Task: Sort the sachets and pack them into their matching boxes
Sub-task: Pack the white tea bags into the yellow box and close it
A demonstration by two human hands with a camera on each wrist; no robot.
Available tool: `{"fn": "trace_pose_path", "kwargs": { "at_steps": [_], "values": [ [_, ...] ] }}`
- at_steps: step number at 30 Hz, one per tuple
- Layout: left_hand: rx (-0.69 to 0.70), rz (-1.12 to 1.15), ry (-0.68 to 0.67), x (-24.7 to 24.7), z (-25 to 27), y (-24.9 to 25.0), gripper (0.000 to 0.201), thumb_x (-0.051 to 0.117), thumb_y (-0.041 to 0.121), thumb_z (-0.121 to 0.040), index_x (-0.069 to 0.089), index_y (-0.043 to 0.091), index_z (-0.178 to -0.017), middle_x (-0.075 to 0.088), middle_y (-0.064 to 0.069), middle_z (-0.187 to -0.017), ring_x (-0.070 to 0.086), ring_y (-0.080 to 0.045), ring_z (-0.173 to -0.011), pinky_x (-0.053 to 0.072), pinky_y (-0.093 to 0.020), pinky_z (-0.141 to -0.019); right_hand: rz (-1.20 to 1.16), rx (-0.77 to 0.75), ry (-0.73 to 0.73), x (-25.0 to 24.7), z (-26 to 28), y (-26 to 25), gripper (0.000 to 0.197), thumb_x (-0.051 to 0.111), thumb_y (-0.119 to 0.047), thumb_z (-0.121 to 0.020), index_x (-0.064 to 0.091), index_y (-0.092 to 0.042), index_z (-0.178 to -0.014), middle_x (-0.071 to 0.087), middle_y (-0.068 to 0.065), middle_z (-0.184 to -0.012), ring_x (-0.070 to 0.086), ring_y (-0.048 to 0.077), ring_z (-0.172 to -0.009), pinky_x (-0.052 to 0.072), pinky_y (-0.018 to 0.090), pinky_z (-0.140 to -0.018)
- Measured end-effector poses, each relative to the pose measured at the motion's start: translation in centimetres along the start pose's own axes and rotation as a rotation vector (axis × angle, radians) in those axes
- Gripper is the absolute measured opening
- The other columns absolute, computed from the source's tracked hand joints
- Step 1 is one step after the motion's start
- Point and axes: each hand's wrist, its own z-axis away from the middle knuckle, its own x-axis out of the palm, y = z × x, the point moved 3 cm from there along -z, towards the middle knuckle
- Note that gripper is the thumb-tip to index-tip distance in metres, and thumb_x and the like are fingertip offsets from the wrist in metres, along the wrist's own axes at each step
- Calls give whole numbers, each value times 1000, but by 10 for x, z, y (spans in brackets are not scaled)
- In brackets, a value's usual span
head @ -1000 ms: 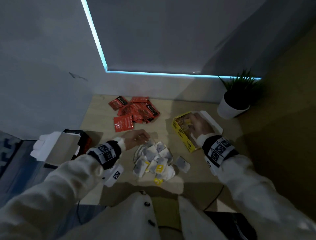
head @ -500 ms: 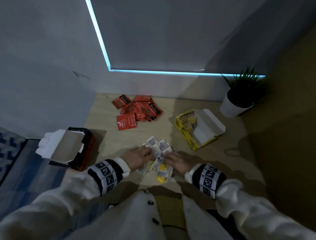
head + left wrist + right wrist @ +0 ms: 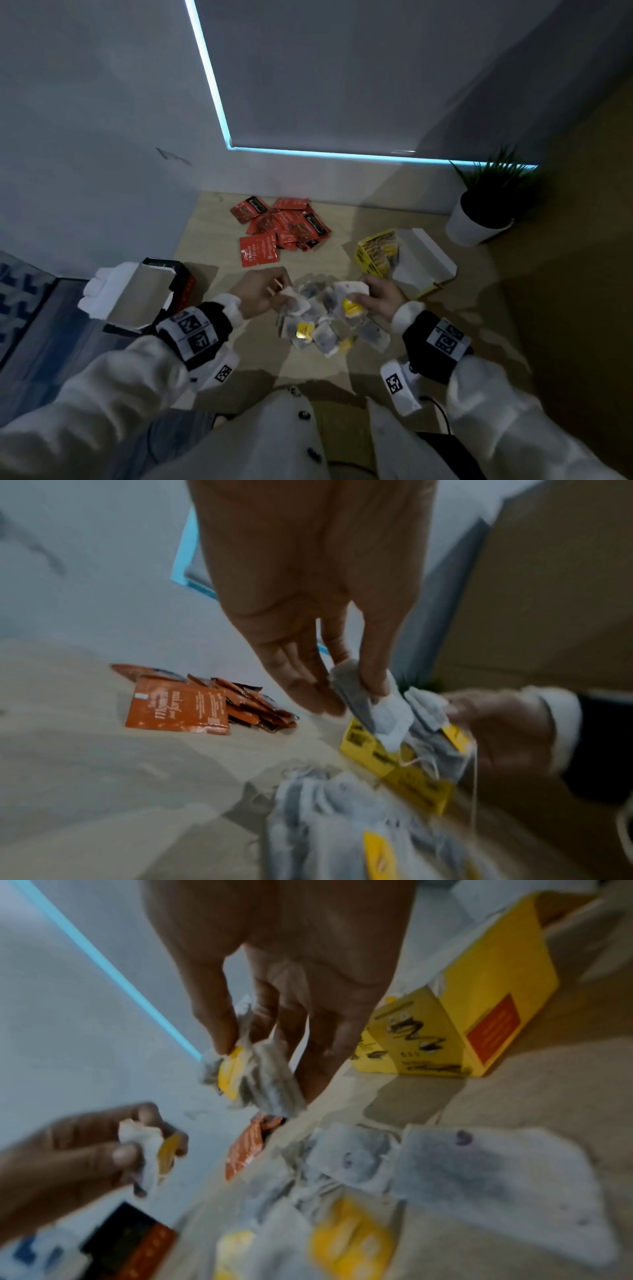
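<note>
A heap of white tea bags with yellow tags lies on the wooden table in front of me. My left hand pinches a tea bag above the heap's left side. My right hand pinches another tea bag with a yellow tag above the right side. The open yellow box with tea bags inside stands just beyond my right hand. Red sachets are piled at the back of the table. An open red and black box stands at the table's left edge.
A potted plant in a white pot stands at the back right corner. A wall with a lit blind edge closes the far side. The yellow box's white lid flap lies open to the right.
My right hand left the yellow box and came back to the heap. Both hands closed in on the heap, then each lifted a tea bag from it.
</note>
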Motion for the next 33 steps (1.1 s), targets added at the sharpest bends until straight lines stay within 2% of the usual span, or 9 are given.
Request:
{"fn": "trace_pose_path", "kwargs": {
  "at_steps": [5,7,10,16,22,24,27,30,33],
  "values": [
    [-269,611,-49,4,-7,1,25,56,-14,-80,46,3,-96,51,-11,-80,65,-8,-51,56,-20,-51,-489,240,53,4,-7,2,11,47,-4,-92,56,-8,-87,63,-7,-51,60,11,-49,43,21,-45],
    [-315,714,-106,10,-8,2,27,54,-14,-82,50,-1,-105,54,-11,-88,66,-17,-66,58,-21,-56,-636,315,54,8,-8,2,19,46,-10,-93,58,-10,-107,71,3,-75,64,20,-63,47,27,-54],
    [-360,823,-117,16,-13,4,17,43,-13,-89,51,-1,-80,55,-14,-83,68,-16,-63,59,-23,-62,-686,330,-2,12,-6,-2,42,48,-7,-92,40,-8,-133,55,14,-119,60,27,-86,54,30,-55],
    [-389,998,-158,19,-16,8,13,42,-9,-91,51,-1,-88,61,-22,-95,72,-22,-66,60,-26,-63,-522,167,-59,13,-5,-14,45,49,12,-86,40,0,-129,58,1,-91,66,0,-60,53,20,-45],
    [-429,1205,-246,22,-14,14,20,41,-6,-90,59,2,-87,74,-13,-80,72,-19,-74,59,-23,-66,-474,126,-98,11,-7,-26,22,51,6,-87,49,-7,-105,58,1,-83,62,9,-71,54,21,-46],
    [-416,1301,-295,20,-14,14,6,63,7,-76,64,3,-78,72,-15,-81,71,-22,-75,59,-26,-68,-488,98,-112,11,-8,-26,21,49,9,-86,51,-11,-90,63,-4,-69,64,1,-59,53,19,-46],
    [-358,1285,-323,19,-16,17,37,74,36,-70,67,1,-79,70,-11,-81,67,-24,-82,58,-30,-80,-482,64,-131,12,-10,-26,27,48,13,-86,52,-14,-83,67,-11,-56,63,-3,-57,52,16,-50],
    [-298,971,-133,16,-18,18,25,54,5,-88,73,9,-72,73,1,-72,68,-8,-71,57,-23,-70,-431,26,-124,11,-11,-28,27,50,12,-85,52,-14,-80,67,-14,-56,60,-6,-56,48,13,-49],
    [-223,699,-22,14,-20,19,35,59,-13,-80,64,5,-109,67,3,-89,63,3,-70,51,-11,-64,-354,8,-100,11,-12,-29,26,53,9,-84,53,-16,-78,65,-19,-56,57,-8,-55,46,16,-51]
  ]
}}
